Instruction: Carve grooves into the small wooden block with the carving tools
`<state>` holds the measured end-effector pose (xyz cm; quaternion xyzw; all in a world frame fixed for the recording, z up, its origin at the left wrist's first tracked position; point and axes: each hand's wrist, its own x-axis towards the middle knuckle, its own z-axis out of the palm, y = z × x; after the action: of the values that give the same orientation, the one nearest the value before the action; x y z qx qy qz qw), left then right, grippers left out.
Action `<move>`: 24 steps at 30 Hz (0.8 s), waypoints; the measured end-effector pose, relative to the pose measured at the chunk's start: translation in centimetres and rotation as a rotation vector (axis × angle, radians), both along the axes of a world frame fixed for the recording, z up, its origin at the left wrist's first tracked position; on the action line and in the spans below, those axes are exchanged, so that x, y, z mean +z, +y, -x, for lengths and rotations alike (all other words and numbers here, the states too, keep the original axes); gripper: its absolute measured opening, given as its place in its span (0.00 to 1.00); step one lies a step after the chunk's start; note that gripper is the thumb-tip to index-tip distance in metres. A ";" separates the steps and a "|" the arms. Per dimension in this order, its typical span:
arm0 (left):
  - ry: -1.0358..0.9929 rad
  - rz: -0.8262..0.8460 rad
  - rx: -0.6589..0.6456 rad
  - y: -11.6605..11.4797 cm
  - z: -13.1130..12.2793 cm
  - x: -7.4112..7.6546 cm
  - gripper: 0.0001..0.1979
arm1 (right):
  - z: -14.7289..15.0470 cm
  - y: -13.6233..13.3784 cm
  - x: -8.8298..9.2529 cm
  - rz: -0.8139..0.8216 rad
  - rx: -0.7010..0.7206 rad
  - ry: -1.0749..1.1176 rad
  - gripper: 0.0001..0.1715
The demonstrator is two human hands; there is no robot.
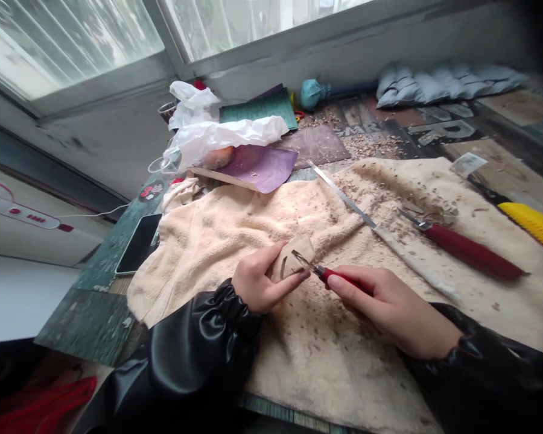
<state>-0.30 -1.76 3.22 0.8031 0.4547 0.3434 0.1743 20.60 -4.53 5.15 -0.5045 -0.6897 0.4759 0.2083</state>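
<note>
My left hand (262, 278) is closed around a small pale block of wood (302, 248) with dark marks on its face. In my right hand (382, 304) is a carving tool (328, 275) with a red handle, and its thin metal tip meets the block's face near my left thumb. Both hands are just above a cream towel (199, 247) strewn with brown shavings. To the right on the towel lies a larger red-handled knife (473, 248). A long narrow metal blade with a pale wrapped grip (411, 262) rests between it and my hands.
A yellow-handled tool (534, 226) lies at the right edge. Behind the towel are purple sandpaper (266, 166), a white plastic bag (235, 132), a green sheet (262, 110) and a light-blue bundle (314, 93). A dark tablet or phone (139, 244) sits at the left.
</note>
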 end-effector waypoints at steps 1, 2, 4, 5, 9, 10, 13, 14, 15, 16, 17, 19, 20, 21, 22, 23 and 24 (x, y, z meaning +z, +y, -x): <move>0.002 0.013 0.003 0.0 0.0 0.0 0.22 | 0.2 -0.2 -0.1 -0.066 -0.038 -0.033 0.23; 0.006 0.020 0.009 0.0 0.0 0.0 0.22 | 0.4 -0.4 -0.3 -0.119 -0.075 -0.064 0.22; 0.011 0.018 0.032 0.1 -0.1 -0.2 0.23 | 0.7 -0.7 -0.6 -0.166 -0.118 -0.117 0.21; 0.018 0.020 0.047 0.1 -0.2 -0.3 0.24 | 0.9 -0.8 -0.8 -0.162 -0.123 -0.139 0.22; 0.040 0.045 0.054 0.1 -0.3 -0.5 0.25 | 1.1 -0.8 -1.1 -0.059 -0.086 -0.131 0.25; 0.037 0.042 0.038 0.0 -0.3 -0.4 0.24 | 1.0 -0.7 -1.1 -0.008 -0.071 -0.092 0.25; 0.001 0.001 -0.020 0.1 -0.1 0.0 0.24 | 0.7 -0.4 -0.8 0.196 -0.015 0.064 0.26; -0.010 -0.011 -0.042 0.1 0.0 0.1 0.24 | 0.5 -0.3 -0.7 0.262 0.002 0.112 0.26; -0.018 -0.022 -0.064 0.2 0.1 0.2 0.24 | 0.4 -0.3 -0.5 0.314 0.017 0.151 0.26; -0.027 -0.031 -0.080 0.3 0.2 0.2 0.23 | 0.3 -0.2 -0.4 0.344 0.024 0.176 0.25; -0.036 -0.039 -0.093 0.3 0.3 0.2 0.23 | 0.1 -0.2 -0.3 0.354 0.030 0.184 0.25; -0.053 -0.041 -0.114 0.4 0.4 0.1 0.23 | -0.2 0.0 -0.1 0.321 0.054 0.153 0.25; -0.058 -0.036 -0.121 0.4 0.4 0.0 0.24 | -0.3 0.1 0.0 0.273 0.068 0.119 0.25; -0.063 -0.032 -0.124 0.4 0.4 -0.1 0.24 | -0.5 0.1 0.2 0.210 0.076 0.078 0.25; -0.064 -0.031 -0.124 0.3 0.3 -0.1 0.24 | -0.6 0.2 0.3 0.141 0.082 0.033 0.24; -0.063 -0.031 -0.122 0.2 0.3 -0.1 0.25 | -0.7 0.3 0.4 0.075 0.082 -0.008 0.24; -0.063 -0.035 -0.117 0.2 0.2 -0.1 0.25 | -0.8 0.4 0.5 0.019 0.078 -0.043 0.24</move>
<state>-0.55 -1.57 3.13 0.8200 0.3952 0.3657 0.1940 21.40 -4.15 5.64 -0.4895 -0.7084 0.4793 0.1699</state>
